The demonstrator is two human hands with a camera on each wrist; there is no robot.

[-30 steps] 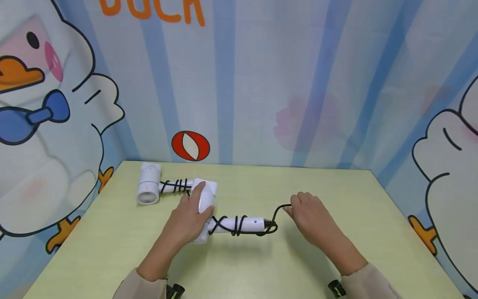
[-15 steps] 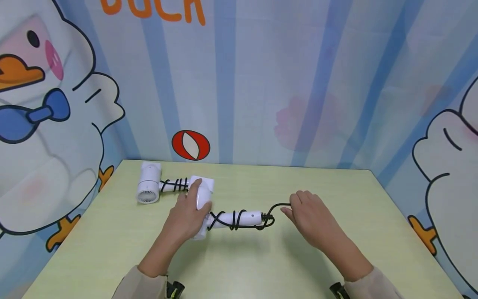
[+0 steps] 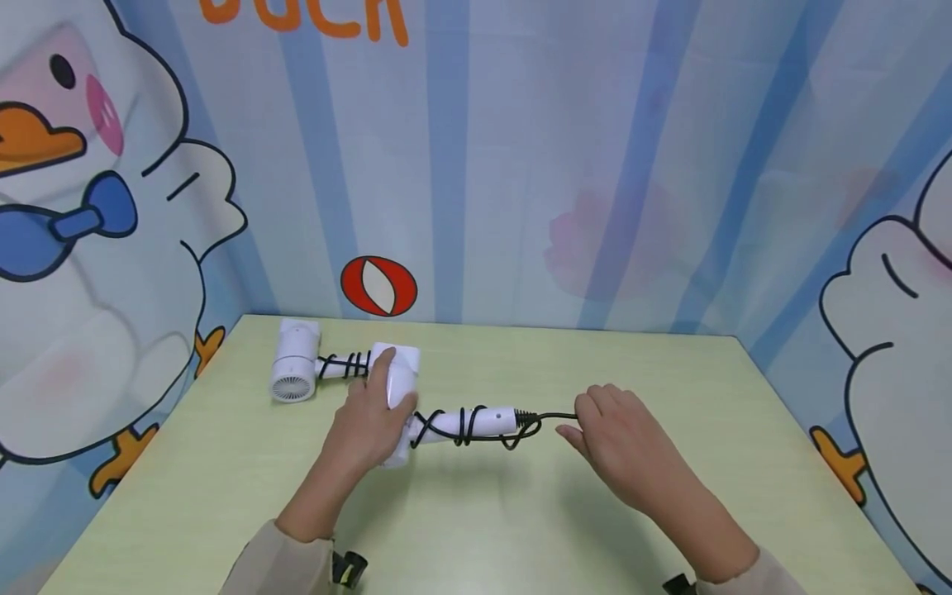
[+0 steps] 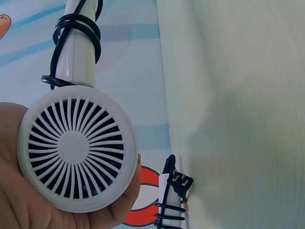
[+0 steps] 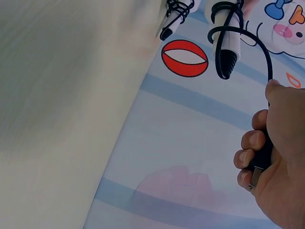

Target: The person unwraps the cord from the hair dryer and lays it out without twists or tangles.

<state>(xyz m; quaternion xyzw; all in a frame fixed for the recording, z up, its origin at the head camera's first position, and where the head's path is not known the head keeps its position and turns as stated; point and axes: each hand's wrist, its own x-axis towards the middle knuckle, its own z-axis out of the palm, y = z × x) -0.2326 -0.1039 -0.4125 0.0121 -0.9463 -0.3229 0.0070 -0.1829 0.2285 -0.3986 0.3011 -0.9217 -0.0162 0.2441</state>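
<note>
In the head view my left hand (image 3: 364, 426) grips the body of a white hair dryer (image 3: 402, 388) above the table, its handle pointing right. Black cord (image 3: 463, 426) is wound around that handle. The left wrist view shows the dryer's round slotted grille (image 4: 74, 148) facing the camera, with my palm and fingers around the body. My right hand (image 3: 621, 442) is to the right of the handle, fingers curled around the cord's end. Its black plug (image 5: 261, 157) shows between palm and fingers in the right wrist view. From there the cord runs back to the handle.
A second white hair dryer (image 3: 293, 364) lies at the table's back left, cord wrapped around its handle. Its plug (image 4: 181, 183) shows in the left wrist view. The pale table (image 3: 632, 355) ends against a printed duck curtain (image 3: 506, 165).
The held dryer has shifted slightly left and away from the person. The cord stretch between its handle and my right hand has gone from a raised bend to nearly straight.
</note>
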